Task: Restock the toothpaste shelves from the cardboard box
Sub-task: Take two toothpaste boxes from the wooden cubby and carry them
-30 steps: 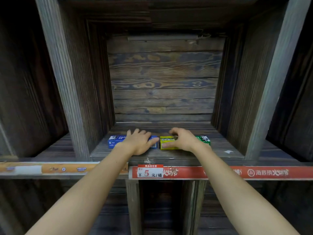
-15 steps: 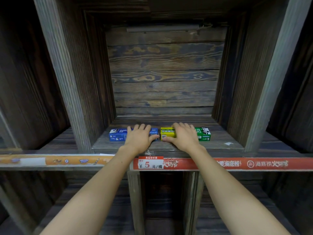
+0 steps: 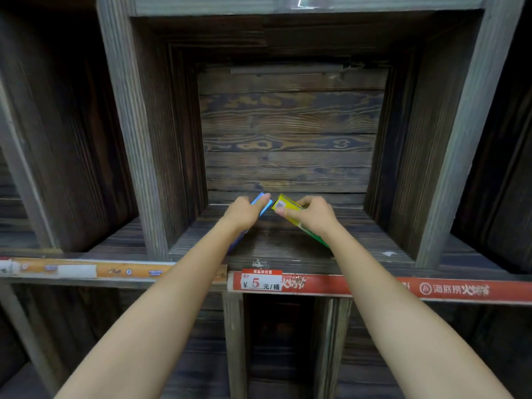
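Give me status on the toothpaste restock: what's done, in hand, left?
Done: nothing stands finished in the wooden cubby. In hand: left hand grips the blue box, right hand grips the yellow-green box, both angled with far ends nearly meeting. Left: set both down; neighbouring cubbies look unstocked; cardboard box not in view.

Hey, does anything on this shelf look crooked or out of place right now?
Yes. The blue box in the left hand and the yellow-green box in the right hand are angled toward each other, not squared to the shelf.
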Tool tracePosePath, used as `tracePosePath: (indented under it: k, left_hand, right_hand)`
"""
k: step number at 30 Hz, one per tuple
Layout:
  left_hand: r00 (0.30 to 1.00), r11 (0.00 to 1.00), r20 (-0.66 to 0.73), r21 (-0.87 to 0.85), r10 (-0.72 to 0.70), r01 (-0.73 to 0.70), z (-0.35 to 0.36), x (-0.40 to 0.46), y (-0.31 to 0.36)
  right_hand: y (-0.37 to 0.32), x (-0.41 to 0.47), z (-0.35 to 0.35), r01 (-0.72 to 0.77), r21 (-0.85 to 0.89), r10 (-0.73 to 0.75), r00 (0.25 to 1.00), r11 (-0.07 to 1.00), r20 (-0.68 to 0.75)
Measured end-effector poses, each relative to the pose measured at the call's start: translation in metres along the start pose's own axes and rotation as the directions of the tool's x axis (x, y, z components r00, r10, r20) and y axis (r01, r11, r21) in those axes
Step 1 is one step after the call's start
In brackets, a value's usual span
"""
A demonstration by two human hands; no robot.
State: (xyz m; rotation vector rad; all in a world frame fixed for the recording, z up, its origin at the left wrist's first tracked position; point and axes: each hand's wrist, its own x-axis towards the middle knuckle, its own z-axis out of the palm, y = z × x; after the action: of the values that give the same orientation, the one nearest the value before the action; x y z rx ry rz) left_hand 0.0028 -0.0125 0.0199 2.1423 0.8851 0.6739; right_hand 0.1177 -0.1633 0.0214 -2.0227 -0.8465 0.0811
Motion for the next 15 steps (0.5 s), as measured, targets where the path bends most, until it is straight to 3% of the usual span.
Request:
tracePosePath:
  k: [3,6,12,15]
  left_hand:
    - [0.994,0.927,0.057,-0.360,-0.090,0.105,0.002,-0.004,0.003]
    - [0.981,0.804,0.125,-0.563,-0.146,0.192,0.003,-0.014,0.005]
    - [0.982,0.527,0.170,-0.829,-0.080,0.187,0.009,-0.022,0.003]
    - [0.980,0.490,0.195,-0.850,-0.046,0.192,0.012,-0.027,0.009]
  right_hand:
    - [-0.012,-0.003,0.003,-0.025,0.140,0.021,0.999,0.990,0.032]
    - [-0.023,-0.009,0.003,-0.087,0.324,0.064,0.995,0.942,0.081]
    - [-0.049,-0.011,-0.006,-0.324,0.595,0.171,0.939,0.735,0.300]
    - [-0.052,-0.019,-0.004,-0.418,0.653,0.190,0.900,0.631,0.393]
